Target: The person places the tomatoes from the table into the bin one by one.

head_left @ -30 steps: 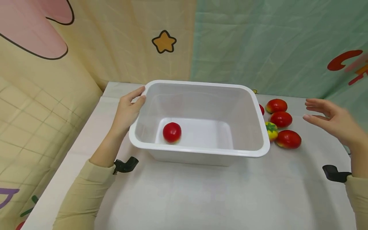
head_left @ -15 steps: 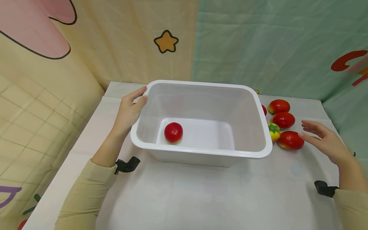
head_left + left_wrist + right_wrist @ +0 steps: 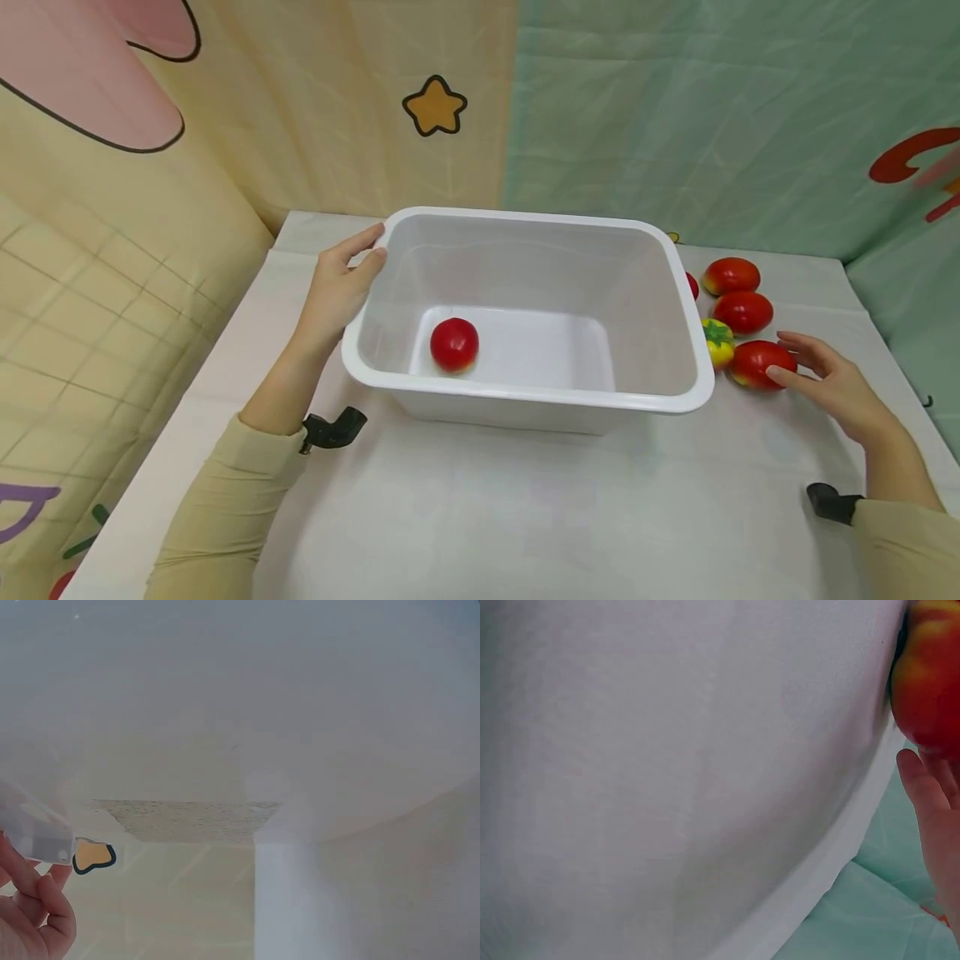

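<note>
Red fruit [image 3: 753,364] sits on bench [image 3: 562,492]; head view has it just left of R grip [image 3: 836,383], btwn thumb & fingers, thumb tip overlapping its near side. R grip = released, fingers loose, not curled round it. Second red fruit [image 3: 742,312] & third red fruit [image 3: 731,275] lie farther off, up & left of R grip. Yellow fruit [image 3: 718,342] w/ green top is beyond the first one from R grip, partly behind white tub [image 3: 525,398]. Bit of red thing [image 3: 692,286] shows at tub's R side, mostly hidden.

Tub stands btwn both grips. L grip [image 3: 337,287] is clenched on its far L corner, thumb & fingers at rim. Round red fruit [image 3: 453,344] lies on tub floor, down & right of L grip, well apart fr. it. Printed cloth [image 3: 637,108] hangs beyond both grips.

L wrist view: L grip at lower L edge, fingers curled at tub edge; orange patch [image 3: 94,856] just R of fingertips. Pale surface [image 3: 225,690] above & right of grip, too blurred to ID.

R wrist view: R grip cut off by R edge, red fruit just above it, partly out of frame; can't tell if touching. Bench to L of grip.
</note>
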The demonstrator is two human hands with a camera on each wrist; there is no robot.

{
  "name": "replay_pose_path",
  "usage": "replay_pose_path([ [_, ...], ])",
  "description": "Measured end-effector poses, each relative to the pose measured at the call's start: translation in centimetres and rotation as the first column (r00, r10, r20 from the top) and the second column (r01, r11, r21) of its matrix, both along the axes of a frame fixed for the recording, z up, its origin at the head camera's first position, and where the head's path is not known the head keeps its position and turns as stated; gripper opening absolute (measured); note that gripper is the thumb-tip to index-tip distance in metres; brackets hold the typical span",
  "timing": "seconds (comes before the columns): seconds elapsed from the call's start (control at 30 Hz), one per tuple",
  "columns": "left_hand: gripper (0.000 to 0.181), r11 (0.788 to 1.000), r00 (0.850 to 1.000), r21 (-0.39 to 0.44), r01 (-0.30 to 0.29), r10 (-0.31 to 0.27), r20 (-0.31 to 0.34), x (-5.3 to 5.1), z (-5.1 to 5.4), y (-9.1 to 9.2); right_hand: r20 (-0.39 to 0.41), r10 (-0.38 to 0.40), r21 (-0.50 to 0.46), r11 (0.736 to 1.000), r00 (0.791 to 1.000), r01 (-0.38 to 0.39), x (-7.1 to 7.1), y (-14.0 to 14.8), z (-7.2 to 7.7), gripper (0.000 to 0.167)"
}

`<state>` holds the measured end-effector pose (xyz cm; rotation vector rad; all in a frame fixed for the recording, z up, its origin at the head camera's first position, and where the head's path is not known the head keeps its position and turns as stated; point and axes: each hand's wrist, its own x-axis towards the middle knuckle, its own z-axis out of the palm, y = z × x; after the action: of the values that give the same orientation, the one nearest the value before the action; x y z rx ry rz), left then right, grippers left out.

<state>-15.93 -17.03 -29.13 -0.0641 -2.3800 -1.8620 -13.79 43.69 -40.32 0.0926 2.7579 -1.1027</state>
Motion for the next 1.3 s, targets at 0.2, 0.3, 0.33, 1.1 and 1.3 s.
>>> replay_pose_path([
  [0.2, 0.046, 1.0, 1.0, -0.002, 0.0, 0.0, 0.001, 0.0, 0.2, -0.1, 0.009, -0.022, 0.023, 0.999, 1.0, 0.022, 0.0, -0.9, 0.0, 0.08],
  [0.3, 0.046, 1.0, 1.0, -0.001, 0.0, 0.0, -0.002, 0.0, 0.2, 0.0, 0.019, -0.032, 0.002, 0.999, 0.999, 0.032, 0.0, -1.4, 0.1, 0.081],
  [0.33, 0.046, 1.0, 1.0, 0.0, 0.001, -0.001, -0.003, 0.0, 0.2, 0.0, 0.024, -0.032, -0.011, 0.999, 0.999, 0.033, 0.0, -1.5, 0.2, 0.08],
  [1.1, 0.047, 1.0, 1.0, 0.016, 0.014, -0.014, -0.002, 0.1, 0.1, -0.1, 0.009, -0.035, 0.047, 0.998, 0.999, 0.035, 0.4, -2.1, 2.3, 0.078],
  [1.3, 0.046, 1.0, 1.0, 0.007, 0.02, -0.02, 0.002, 0.0, 0.1, 0.0, -0.036, -0.054, 0.048, 0.997, 0.998, 0.056, 0.4, -1.6, 3.0, 0.075],
])
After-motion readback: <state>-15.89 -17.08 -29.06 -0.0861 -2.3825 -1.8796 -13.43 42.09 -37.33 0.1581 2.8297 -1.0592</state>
